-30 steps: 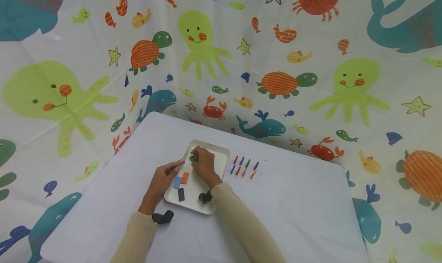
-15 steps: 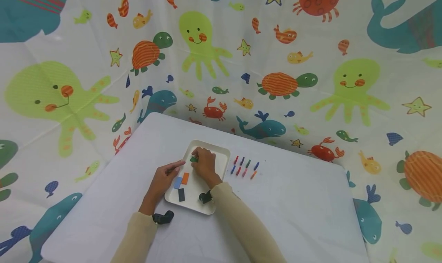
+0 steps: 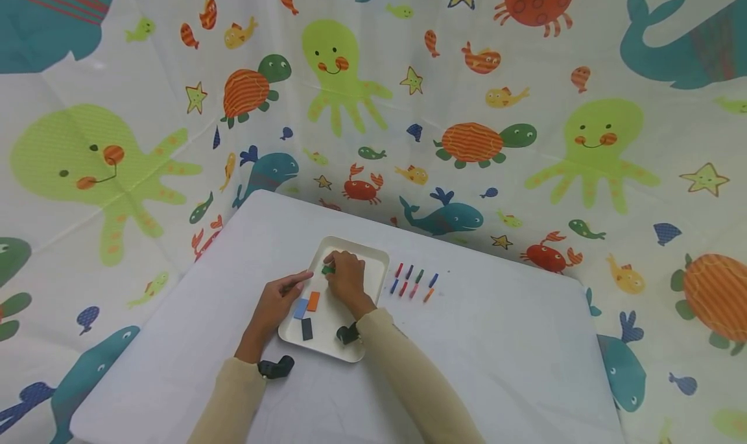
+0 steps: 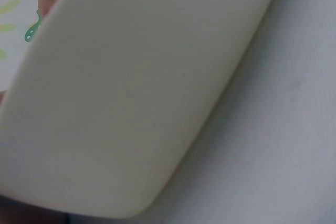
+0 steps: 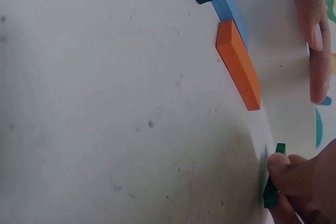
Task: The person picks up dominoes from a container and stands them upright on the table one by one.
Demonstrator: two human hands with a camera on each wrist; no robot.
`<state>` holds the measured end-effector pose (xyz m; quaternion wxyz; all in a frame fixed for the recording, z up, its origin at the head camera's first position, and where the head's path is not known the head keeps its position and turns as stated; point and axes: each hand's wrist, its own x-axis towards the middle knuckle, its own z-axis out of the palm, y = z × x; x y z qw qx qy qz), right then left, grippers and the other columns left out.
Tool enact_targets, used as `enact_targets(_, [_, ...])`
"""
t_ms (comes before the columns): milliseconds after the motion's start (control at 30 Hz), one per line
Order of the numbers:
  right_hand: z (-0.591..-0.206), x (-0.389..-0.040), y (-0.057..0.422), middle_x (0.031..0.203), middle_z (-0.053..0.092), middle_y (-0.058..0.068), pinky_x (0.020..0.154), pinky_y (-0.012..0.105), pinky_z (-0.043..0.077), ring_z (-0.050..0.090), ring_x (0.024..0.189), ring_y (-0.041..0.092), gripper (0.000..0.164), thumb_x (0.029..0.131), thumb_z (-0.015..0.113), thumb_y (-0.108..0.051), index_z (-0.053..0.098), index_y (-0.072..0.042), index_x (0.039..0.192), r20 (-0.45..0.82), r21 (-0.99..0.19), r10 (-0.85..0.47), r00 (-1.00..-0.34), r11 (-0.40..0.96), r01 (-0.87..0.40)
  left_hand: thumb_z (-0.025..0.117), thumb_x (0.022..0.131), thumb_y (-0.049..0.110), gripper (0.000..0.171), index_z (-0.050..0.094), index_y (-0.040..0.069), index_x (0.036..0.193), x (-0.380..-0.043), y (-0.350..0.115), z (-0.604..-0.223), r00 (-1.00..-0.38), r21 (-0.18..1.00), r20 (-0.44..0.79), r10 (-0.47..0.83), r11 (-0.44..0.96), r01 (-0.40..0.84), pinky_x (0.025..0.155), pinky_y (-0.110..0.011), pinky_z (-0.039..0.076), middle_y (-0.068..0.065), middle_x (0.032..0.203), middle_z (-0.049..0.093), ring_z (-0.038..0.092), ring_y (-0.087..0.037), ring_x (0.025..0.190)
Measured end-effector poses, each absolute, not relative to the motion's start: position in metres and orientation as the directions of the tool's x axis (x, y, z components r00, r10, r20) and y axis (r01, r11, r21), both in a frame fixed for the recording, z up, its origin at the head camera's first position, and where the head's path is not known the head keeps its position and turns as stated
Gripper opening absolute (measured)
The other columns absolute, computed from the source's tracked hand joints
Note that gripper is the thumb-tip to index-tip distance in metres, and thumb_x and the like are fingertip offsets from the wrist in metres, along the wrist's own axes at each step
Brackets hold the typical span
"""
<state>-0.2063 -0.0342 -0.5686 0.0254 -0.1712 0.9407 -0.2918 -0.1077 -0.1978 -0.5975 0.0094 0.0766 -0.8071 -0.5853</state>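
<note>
My right hand (image 3: 348,279) is over the far part of the white tray (image 3: 334,340), pinching a small flat green block (image 5: 271,192) between thumb and fingers. In the right wrist view the block stands on edge close to the tray's side wall. My left hand (image 3: 277,304) is at the tray's left rim, with the thumb over the rim and the forefinger along the outside; its other fingers are mostly hidden. An orange block (image 3: 313,301), a light blue block (image 3: 300,308) and a dark navy block (image 3: 307,329) lie in the tray near the left hand.
Two rows of short coloured sticks (image 3: 413,282) in red, blue, green, pink and orange lie right of the tray on the white-covered table (image 3: 513,360). A curtain (image 3: 373,94) printed with sea animals hangs behind. The tray floor has small dark specks.
The green block has turned slightly in my right fingers, and the right hand has shifted a little toward me. The left hand, tray and other blocks stay put.
</note>
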Motion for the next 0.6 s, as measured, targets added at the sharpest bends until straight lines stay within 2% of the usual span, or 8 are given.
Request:
enact_targets(233, [-0.5669, -0.2063, -0.0333, 0.108, 0.071, 0.001, 0.093, 0.034, 0.046, 0.063, 0.099, 0.018, 0.022, 0.098, 0.074, -0.012, 0.077, -0.018, 0.120, 0.078, -0.533, -0.342, -0.936, 0.780, -0.329, 0.058, 0.110, 0.017, 0.037, 0.066, 0.017, 0.147, -0.1077, -0.1972, -0.5971, -0.987, 0.947, -0.081, -0.135, 0.298, -0.119, 0.127, -0.054, 0.037, -0.008, 0.162, 0.054, 0.044, -0.032, 0.156])
enact_targets(600, [-0.5595, -0.2056, -0.0301, 0.116, 0.072, 0.001, 0.095, 0.034, 0.046, 0.064, 0.106, 0.019, 0.023, 0.100, 0.072, -0.010, 0.074, -0.018, 0.122, 0.091, -0.584, -0.324, -0.942, 0.749, -0.314, 0.060, 0.110, 0.018, 0.036, 0.067, 0.019, 0.145, -0.1077, -0.1980, -0.5987, -0.987, 0.948, -0.081, -0.138, 0.297, -0.119, 0.125, -0.052, 0.040, -0.006, 0.161, 0.056, 0.046, -0.030, 0.155])
